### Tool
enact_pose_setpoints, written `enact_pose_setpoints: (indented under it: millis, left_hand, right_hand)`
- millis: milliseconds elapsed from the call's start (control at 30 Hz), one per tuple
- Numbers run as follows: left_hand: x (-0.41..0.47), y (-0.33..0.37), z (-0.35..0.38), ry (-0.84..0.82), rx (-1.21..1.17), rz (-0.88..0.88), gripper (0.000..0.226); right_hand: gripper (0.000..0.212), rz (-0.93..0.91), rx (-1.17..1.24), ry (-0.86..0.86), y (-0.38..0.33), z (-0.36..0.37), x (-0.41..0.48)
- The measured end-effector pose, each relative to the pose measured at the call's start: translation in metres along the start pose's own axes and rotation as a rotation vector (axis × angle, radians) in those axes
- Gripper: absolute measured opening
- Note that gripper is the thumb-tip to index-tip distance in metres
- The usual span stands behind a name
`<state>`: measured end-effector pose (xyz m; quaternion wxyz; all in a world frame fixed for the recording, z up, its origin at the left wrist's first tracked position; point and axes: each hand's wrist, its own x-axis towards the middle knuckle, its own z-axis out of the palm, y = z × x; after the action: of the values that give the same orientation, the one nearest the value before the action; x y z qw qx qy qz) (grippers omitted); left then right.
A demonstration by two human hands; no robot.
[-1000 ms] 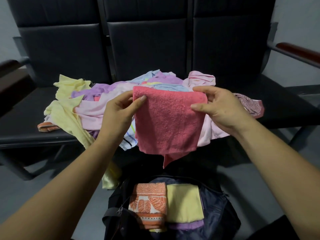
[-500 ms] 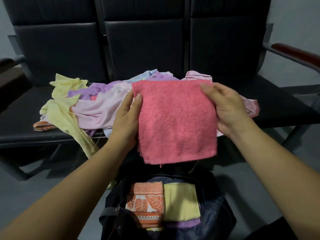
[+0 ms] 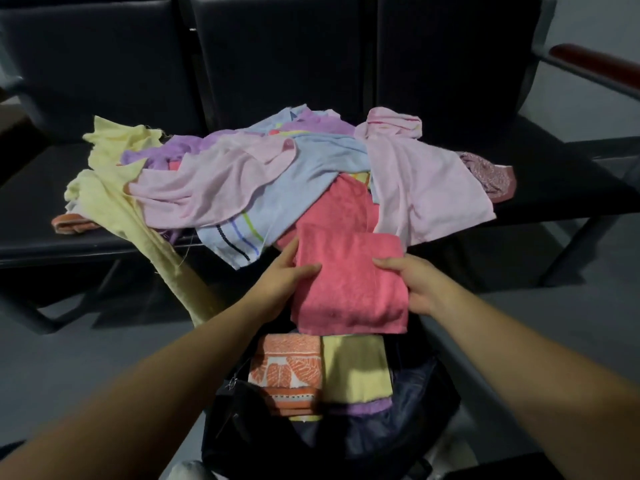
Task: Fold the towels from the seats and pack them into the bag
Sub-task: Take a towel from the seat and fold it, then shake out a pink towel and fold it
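From the head view, the left hand [image 3: 281, 283] grips the near left edge of the coral towel [image 3: 349, 285], thumb laid on top and the other fingers tucked out of sight beneath. The right hand [image 3: 414, 284] grips the right edge the same way. The folded towel hangs between them, just above the mouth of the dark bag [image 3: 427, 389] on the floor and in front of the seats [image 3: 554, 188].

The step in hand looks like lowering this fold into the bag. To do it well, both edges should drop level so the layers do not slide apart. It should go flat on or beside the orange patterned towel [image 3: 287, 370] and the yellow towel [image 3: 355, 370] already packed.

The coral towel is thick terry, folded to a rough rectangle, its far end rumpled against the loose pile of towels [image 3: 242, 181] on the seat.
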<state>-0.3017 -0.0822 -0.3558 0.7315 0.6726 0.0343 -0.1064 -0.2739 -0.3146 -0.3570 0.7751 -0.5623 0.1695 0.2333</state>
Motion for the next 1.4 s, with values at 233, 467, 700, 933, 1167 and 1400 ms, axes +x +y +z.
enact_pose_setpoints:
  millis: [233, 467, 700, 933, 1167, 1400]
  left_hand:
    - [0.008, -0.103, -0.006, -0.015, 0.078, -0.328, 0.074]
    - [0.019, -0.189, -0.004, 0.045, 0.181, -0.515, 0.078]
    - [0.041, -0.261, -0.001, 0.149, 0.140, -0.590, 0.065]
    - [0.039, -0.281, 0.012, 0.080, 0.601, -0.508, 0.064]
    - [0.037, -0.228, -0.002, 0.080, 0.798, -0.455, 0.029]
    - [0.041, -0.073, -0.035, -0.009, 0.876, -0.170, 0.010]
  right_hand:
    - [0.017, 0.304, -0.109, 0.174, 0.096, -0.033, 0.033]
    - [0.055, 0.403, -0.307, 0.306, 0.189, -0.076, 0.098]
    - [0.028, 0.272, -0.556, 0.418, 0.215, -0.086, 0.131]
    - [0.037, 0.277, -0.818, 0.459, 0.237, -0.091, 0.127]
    - [0.021, 0.178, -1.009, 0.405, 0.184, -0.069, 0.106]
    - [0.025, 0.053, -1.014, 0.187, 0.069, 0.007, 0.077]
